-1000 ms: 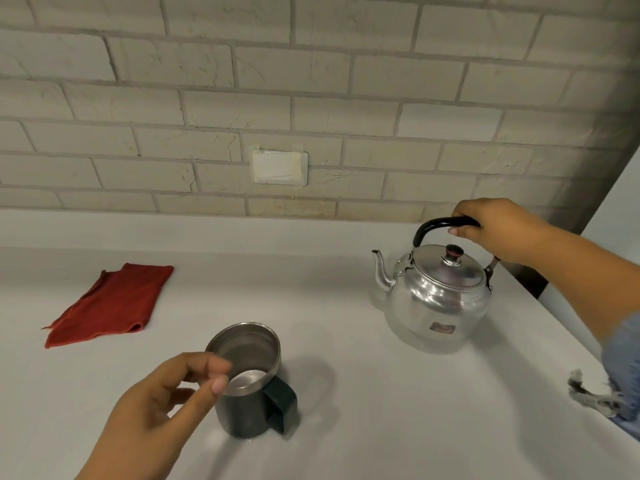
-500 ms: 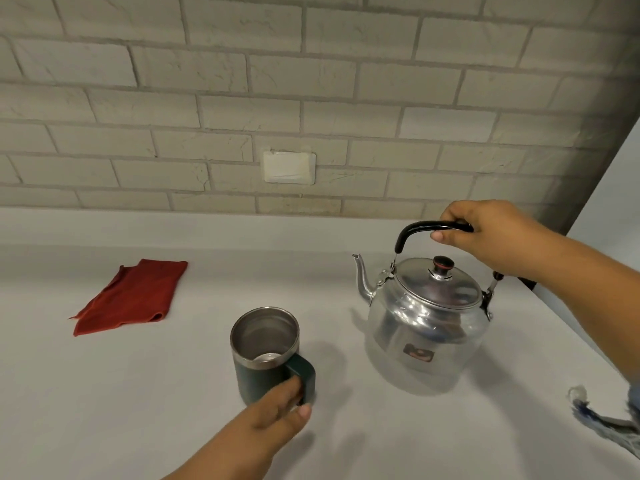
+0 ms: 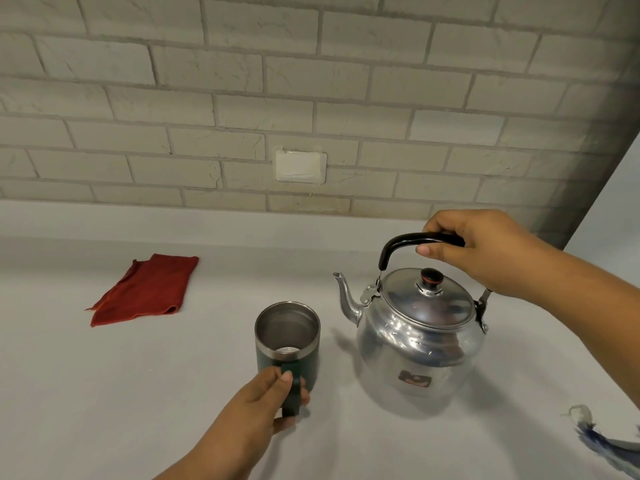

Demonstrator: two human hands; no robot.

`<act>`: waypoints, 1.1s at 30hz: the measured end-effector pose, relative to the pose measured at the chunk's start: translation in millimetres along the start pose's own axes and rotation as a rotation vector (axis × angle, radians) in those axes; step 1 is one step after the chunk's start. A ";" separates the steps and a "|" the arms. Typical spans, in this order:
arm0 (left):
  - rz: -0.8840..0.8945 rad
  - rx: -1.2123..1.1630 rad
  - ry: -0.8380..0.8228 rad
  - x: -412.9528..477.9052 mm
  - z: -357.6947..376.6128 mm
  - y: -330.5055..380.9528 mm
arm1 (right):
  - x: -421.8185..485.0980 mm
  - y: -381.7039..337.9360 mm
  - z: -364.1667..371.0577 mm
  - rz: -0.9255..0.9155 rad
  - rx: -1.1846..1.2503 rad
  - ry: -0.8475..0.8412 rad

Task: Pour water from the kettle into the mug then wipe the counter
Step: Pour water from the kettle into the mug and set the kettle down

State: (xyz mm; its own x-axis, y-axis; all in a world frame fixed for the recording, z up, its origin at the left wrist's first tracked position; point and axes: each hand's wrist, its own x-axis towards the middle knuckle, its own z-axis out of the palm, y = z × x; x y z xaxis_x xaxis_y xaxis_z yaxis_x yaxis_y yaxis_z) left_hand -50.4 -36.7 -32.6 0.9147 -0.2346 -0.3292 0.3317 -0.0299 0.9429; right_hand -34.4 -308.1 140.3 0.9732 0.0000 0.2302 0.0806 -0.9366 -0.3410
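Two grips closed – left hand (image 3: 263,401) on mug (image 3: 287,341) handle, right hand (image 3: 485,251) on kettle (image 3: 415,337) handle

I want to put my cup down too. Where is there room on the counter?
The biggest bare patch is on the left, in front of the red cloth and left of the mug. There is also a bare strip along the wall behind the cloth. It is crowded between the mug and the kettle.

Evenly and softly lit, moderately bright. Soft shadows spreading on the desk (image 3: 104,393) beside kettle (image 3: 419,344) and mug (image 3: 287,337). Glare streaks across the kettle's metal. Brick lines bowed by wide-angle distortion; bottom-right edge smeared with blur.
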 end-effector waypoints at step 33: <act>0.337 0.420 0.071 12.1 -51.4 3.3 | 8.3 -57.5 0.1 -0.375 -0.341 -0.199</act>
State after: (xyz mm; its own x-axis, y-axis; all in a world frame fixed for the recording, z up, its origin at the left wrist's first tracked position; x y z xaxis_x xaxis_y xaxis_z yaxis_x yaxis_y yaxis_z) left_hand -26.4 10.3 -36.0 0.9725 -0.2329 0.0060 -0.0903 -0.3532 0.9312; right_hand -30.9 -254.2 161.8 0.9156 0.3915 0.0914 0.3881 -0.9201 0.0538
